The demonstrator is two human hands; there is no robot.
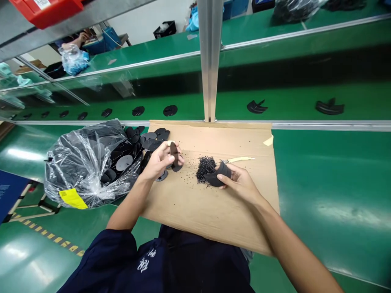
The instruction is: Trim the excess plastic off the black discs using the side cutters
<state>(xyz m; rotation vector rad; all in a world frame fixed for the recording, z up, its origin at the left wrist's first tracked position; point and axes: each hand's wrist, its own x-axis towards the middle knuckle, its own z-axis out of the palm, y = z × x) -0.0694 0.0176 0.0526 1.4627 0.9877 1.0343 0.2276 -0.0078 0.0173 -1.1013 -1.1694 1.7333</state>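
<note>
Cardboard, a flat brown sheet (214, 207), lies on the green workbench (320, 183) under both hands. We see the left hand (159, 162) with its fingers curled, pinching a thin black round disc (174, 156). The disc is held on edge just above the sheet, near the mouth of a clear crinkled plastic bag (82, 167) stuffed with more such discs. A yellow label (72, 198) sticks to the bag's lower side.

The right hand (241, 183) grips a small fanned stack of black discs (217, 176), its fingers closed on the stack's right end. The stack touches a little heap of black crumbs (204, 166) near the middle of the sheet. Just beyond that hand we find a slim tool with a cream handle (240, 159) lying on the cardboard.

Behind the sheet a green conveyor belt (290, 101) carries single black discs in a row and two fanned clusters. A grey aluminium post (210, 61) rises at the sheet's far edge.
</note>
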